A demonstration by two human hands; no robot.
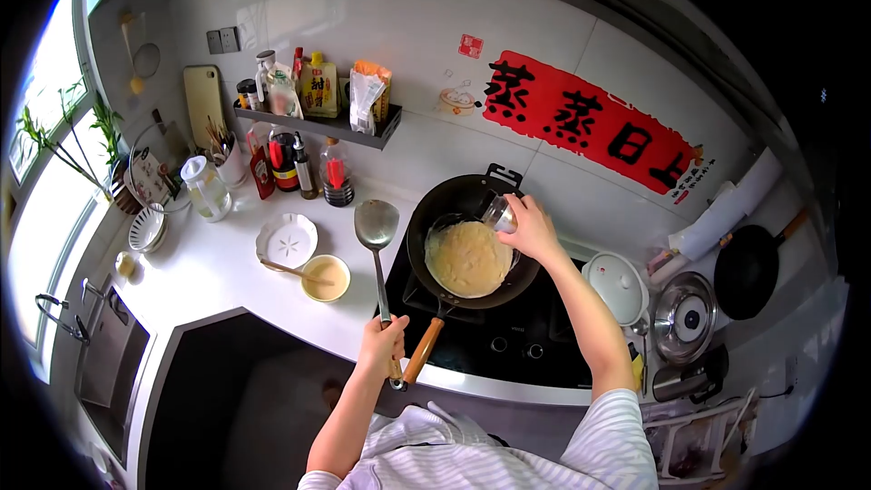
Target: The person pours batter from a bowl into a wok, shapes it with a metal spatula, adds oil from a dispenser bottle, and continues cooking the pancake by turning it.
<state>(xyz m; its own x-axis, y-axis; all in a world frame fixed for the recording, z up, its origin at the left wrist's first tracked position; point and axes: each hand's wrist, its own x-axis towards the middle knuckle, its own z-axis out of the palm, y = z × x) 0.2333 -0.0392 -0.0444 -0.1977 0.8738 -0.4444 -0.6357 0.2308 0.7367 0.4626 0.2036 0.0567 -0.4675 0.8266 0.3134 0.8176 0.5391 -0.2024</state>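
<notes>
Pancake (470,259) sits inside the wok (423,245), right by the right hand (530,229), which grips a small clear jar (498,213) over the wok's right side — left hand (385,343) is lower down, wrapped round the spatula (376,225) near the wooden handle (424,350). Spatula runs along the cooktop's (517,354) left edge — open white counter (204,268) lies left of the bowl (339,272).

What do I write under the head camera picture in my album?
Left hand holds a spatula, right hand holds a container over the pan.
</notes>
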